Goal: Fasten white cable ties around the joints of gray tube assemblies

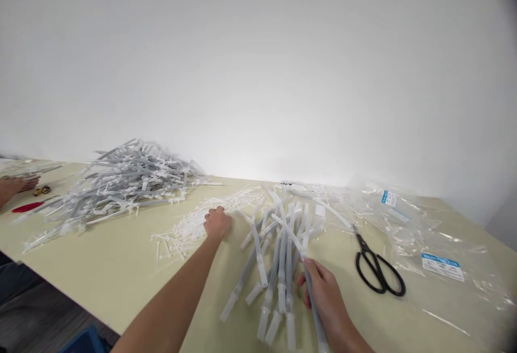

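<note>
Right hand (328, 295) gripped grey tube (315, 312) below fork (303, 251), beside other tubes (281, 272) on table (121, 277). Tube looked light, bendy; shaft seemed best hold. Left hand (217, 222) at white pieces (189, 229), grip unclear.

We see a pale yellow-green tabletop (109, 272) against a plain off-white wall (258, 73), with milky-white ends on the grey tubes (288, 267) and a jumble of grey and white through the heaped pile (141, 180). The thin strips (189, 228) are plain white, the scissors (364, 246) black-handled, the slim tool (27, 207) bright red. On the clear bags (476, 248) we find labels (443, 267) banded blue over white, and the container (83, 342) below is blue.
</note>
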The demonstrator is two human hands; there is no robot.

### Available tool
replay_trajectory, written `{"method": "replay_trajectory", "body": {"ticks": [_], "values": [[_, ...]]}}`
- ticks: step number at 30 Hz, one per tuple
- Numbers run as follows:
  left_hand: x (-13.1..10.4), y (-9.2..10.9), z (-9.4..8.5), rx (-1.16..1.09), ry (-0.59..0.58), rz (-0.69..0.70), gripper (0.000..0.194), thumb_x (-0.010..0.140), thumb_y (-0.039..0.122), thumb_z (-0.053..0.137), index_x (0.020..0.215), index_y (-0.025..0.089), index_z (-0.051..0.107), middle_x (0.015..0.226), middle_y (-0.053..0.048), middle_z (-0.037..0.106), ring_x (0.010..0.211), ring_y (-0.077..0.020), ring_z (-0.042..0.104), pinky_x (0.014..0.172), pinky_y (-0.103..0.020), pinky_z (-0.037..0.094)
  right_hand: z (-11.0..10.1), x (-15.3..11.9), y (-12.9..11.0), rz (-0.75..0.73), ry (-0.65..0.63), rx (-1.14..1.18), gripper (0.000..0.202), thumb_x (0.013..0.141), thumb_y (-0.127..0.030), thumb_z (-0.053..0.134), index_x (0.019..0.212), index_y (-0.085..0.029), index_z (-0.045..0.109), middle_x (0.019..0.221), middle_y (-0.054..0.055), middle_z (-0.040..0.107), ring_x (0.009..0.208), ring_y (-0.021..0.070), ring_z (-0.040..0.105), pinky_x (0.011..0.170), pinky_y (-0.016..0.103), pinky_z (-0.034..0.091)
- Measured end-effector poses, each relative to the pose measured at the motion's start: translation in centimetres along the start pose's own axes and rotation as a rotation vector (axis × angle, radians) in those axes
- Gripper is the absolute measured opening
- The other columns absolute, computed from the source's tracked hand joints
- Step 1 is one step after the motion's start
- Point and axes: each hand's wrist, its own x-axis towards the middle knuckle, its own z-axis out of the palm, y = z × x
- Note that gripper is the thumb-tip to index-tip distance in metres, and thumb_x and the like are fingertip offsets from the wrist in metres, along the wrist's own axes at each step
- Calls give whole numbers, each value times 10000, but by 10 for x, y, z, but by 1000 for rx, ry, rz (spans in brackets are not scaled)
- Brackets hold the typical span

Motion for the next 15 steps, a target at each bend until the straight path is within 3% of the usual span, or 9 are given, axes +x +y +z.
{"method": "replay_trajectory", "body": {"ticks": [3, 5, 10, 12, 13, 15], "values": [[14, -24, 2, 234, -29, 85, 291, 848, 319, 559, 1081, 144, 571, 1198, -88, 534, 1122, -252, 483, 954, -499, 365, -3, 0, 4, -99, 1, -146, 371, 807, -508, 458, 746, -195, 649, 674, 30, 608, 445, 162, 529, 451, 287, 408], [18, -34, 4, 348, -45, 155, 266, 845, 319, 552, 1042, 143, 586, 1167, -86, 548, 1128, -258, 467, 965, -502, 330, -5, 0, 4, -207, 31, -272, 354, 805, -479, 476, 854, -200, 689, 785, 73, 644, 656, 224, 602, 618, 328, 471], [19, -42, 10, 498, -11, 302, 245, 868, 260, 411, 939, 183, 632, 1059, -127, 599, 1069, -297, 477, 882, -459, 311, -7, -9, -17, -407, 160, -453, 467, 788, -437, 495, 1146, -171, 632, 1117, 150, 591, 1065, 311, 522, 946, 452, 375], [17, -43, 11, 527, 27, 343, 271, 874, 252, 374, 939, 193, 631, 1056, -128, 602, 1037, -289, 490, 857, -438, 309, -9, -24, -32, -499, 113, -362, 426, 792, -441, 494, 1142, -246, 638, 1147, 119, 590, 1093, 290, 518, 949, 439, 385], [16, -43, 12, 539, 44, 362, 278, 878, 249, 363, 946, 195, 627, 1057, -124, 602, 1026, -282, 493, 852, -428, 306, -11, -35, -38, -511, 17, -280, 398, 797, -448, 486, 1130, -294, 642, 1112, 103, 614, 1037, 272, 560, 893, 417, 436], [14, -42, 12, 561, 76, 397, 291, 887, 244, 344, 976, 197, 617, 1072, -123, 595, 1029, -274, 488, 851, -416, 297, -19, -61, -44, -460, -44, -137, 390, 779, -512, 451, 1097, -397, 644, 963, 93, 666, 890, 267, 623, 736, 407, 504]]}}
